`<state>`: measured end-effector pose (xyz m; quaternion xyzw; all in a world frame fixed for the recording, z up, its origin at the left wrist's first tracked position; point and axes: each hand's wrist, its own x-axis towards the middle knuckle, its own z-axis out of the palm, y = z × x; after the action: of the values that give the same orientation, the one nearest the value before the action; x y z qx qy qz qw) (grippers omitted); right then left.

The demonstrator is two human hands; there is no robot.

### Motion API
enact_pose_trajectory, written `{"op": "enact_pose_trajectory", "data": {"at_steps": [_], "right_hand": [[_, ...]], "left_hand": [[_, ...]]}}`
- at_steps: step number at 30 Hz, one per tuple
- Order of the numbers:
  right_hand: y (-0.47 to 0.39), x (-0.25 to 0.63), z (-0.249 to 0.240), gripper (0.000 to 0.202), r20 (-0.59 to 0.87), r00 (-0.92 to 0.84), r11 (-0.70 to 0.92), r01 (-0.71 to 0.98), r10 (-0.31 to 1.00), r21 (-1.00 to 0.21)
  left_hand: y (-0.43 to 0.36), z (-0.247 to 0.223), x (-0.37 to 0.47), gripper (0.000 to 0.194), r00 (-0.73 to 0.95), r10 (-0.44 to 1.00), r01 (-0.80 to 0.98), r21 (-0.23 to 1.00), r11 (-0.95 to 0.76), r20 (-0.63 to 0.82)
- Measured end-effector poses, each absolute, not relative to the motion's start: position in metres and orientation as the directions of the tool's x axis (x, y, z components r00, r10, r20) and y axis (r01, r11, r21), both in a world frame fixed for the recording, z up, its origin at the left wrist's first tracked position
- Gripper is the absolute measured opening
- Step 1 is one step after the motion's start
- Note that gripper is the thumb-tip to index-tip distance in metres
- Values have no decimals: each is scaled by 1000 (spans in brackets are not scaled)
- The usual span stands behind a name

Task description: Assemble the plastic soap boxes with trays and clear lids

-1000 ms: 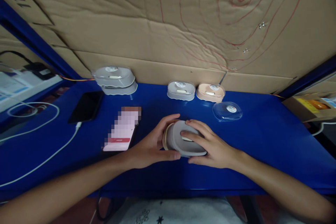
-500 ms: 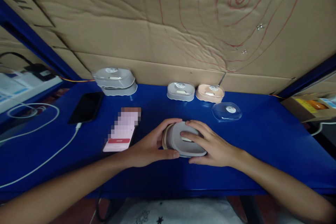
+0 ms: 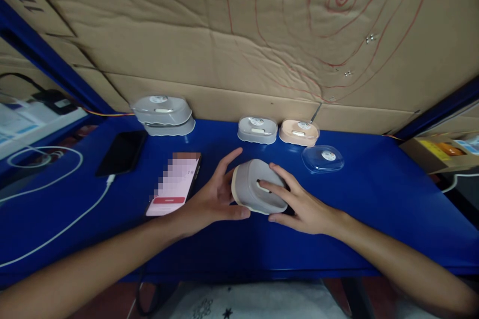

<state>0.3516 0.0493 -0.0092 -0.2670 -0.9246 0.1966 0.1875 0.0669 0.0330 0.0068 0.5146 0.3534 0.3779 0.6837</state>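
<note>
- Box point(image 3: 254, 194), grey: between my hands over the front half of the desk point(image 3: 374, 189), tilted, pale rim toward my left. Cannot tell whether an edge touches down.
- My right hand point(image 3: 305, 207) grasps it from the side, index finger laid across the top beside the pale strip; that spread probably steadies the tilt.
- My left hand point(image 3: 211, 202) is spread and cupped round the rim end, thumb at the near edge, index finger clear of the box. Likely there as a guard; whether the hidden fingers bear weight, cannot tell.
- Clear lid point(image 3: 323, 159) flat, well apart, beyond my right hand, seemingly set there to leave the middle free.
- Against the back: stacked grey boxes point(image 3: 162, 109), a single grey box point(image 3: 257, 130), a peach box point(image 3: 299, 133), perhaps lined up to spare working room.
- Lit phone point(image 3: 175, 184) near my left wrist, within glance, screen mostly unreadable. Dark phone point(image 3: 121, 153) farther left, white cable point(image 3: 111, 179) at its near end.
- Surface: smooth, deep blue, faintly glossy.
- Room: creased cardboard wall point(image 3: 157, 35) with red pen loops; blue post point(image 3: 41, 55) leaning in at left; open carton point(image 3: 422, 152) beyond the right edge; reddish floor below.
</note>
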Motion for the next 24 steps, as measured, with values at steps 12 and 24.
{"op": "enact_pose_trajectory", "data": {"at_steps": [12, 24], "right_hand": [[78, 389, 14, 59, 255, -742, 757, 481, 621, -443], [107, 465, 9, 91, -73, -425, 412, 900, 902, -144]], "left_hand": [[34, 12, 65, 103, 472, 873, -52, 985, 163, -119], [44, 6, 60, 97, 423, 892, 1, 984, 177, -161]]}}
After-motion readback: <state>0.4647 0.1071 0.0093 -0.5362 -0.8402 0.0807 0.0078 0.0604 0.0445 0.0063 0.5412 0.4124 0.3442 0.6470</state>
